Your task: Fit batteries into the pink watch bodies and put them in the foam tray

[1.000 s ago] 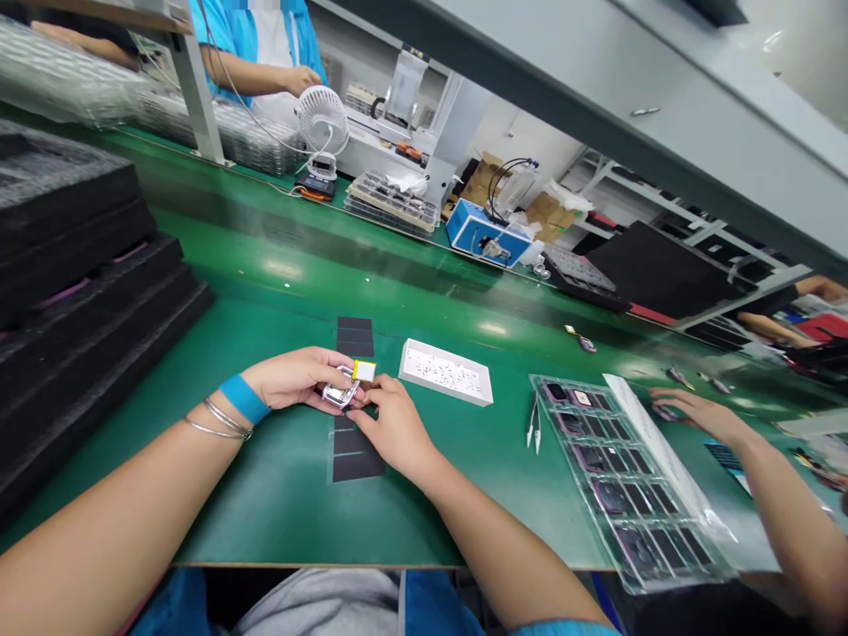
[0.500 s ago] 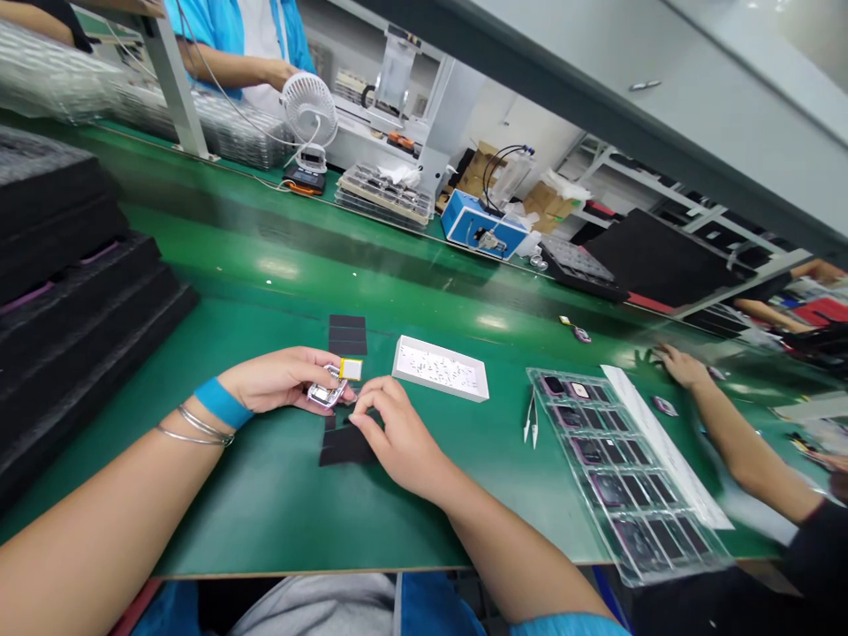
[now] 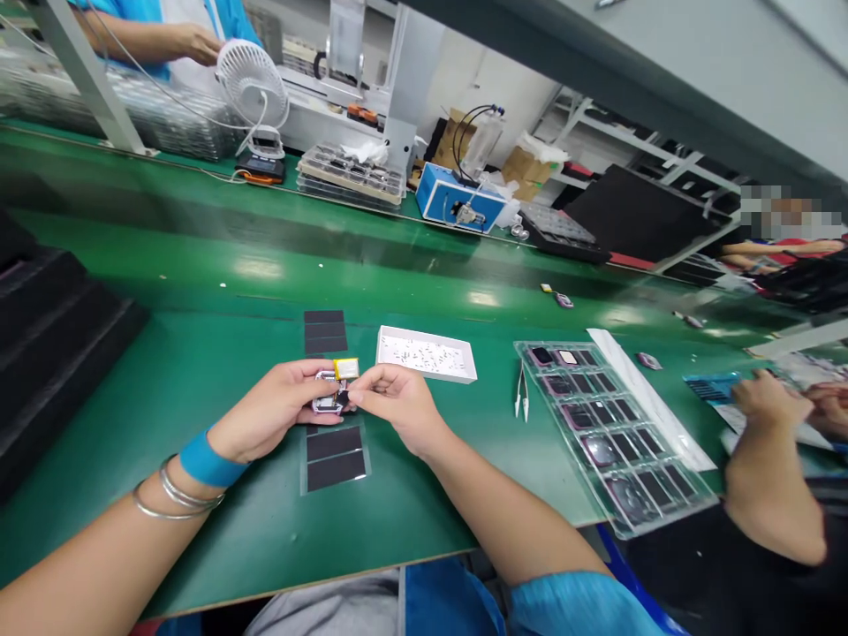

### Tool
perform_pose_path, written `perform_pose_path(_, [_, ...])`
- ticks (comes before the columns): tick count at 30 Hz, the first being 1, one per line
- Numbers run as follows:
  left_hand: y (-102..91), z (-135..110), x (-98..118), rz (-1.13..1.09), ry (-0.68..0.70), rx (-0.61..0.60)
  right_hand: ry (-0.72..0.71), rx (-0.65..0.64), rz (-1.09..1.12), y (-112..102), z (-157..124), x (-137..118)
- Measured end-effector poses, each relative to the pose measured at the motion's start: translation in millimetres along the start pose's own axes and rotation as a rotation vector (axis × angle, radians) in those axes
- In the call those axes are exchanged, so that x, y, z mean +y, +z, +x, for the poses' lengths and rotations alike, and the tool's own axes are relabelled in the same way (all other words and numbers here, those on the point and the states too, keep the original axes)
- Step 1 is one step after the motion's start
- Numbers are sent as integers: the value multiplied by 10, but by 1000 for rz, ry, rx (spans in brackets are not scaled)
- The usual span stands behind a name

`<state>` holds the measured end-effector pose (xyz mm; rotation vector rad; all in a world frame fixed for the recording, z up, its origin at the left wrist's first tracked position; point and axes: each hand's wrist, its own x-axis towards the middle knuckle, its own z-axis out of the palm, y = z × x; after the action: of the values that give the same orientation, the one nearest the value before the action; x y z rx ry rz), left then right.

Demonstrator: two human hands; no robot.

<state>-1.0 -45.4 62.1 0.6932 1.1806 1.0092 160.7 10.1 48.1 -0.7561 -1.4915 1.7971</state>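
Observation:
My left hand [image 3: 284, 393] grips a small open watch case [image 3: 324, 405] with a pale purple frame. A silver battery [image 3: 346, 369] with yellow edging sticks up from its far side. My right hand [image 3: 401, 405] is closed in a pinch at the case's right side, on a small black piece [image 3: 343, 397] that touches the case. Whether that piece is stuck down, I cannot tell. Below the hands lies a clear sheet with black rectangular strips [image 3: 336, 458]; more black strips [image 3: 324, 331] lie beyond them.
A shallow white box [image 3: 430, 372] holds many tiny dark parts. White tweezers [image 3: 522, 394] lie beside a clear compartment tray [image 3: 570, 450] of watch parts. Black foam [image 3: 66, 353] is stacked at left. A co-worker's hand [image 3: 772, 402] works at right; a white fan [image 3: 252, 84] stands behind.
The black piece now shows against the case, between my right fingers. The strip sheet below is less covered. The co-worker's arm at right has drawn back. The view has shifted.

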Motion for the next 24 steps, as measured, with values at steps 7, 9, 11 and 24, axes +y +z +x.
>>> perform_pose_path(7, [15, 49, -53, -33, 13, 24, -178, 105, -290, 60, -56, 34])
perform_pose_path(9, [12, 56, -60, -35, 19, 12, -189, 109, -307, 70, -70, 42])
perform_pose_path(11, [8, 58, -66, -30, 18, 6, -189, 95, -317, 68, -73, 44])
perform_pose_path(24, [8, 56, -90, -30, 30, 4, -275, 83, -497, 88, -77, 36])
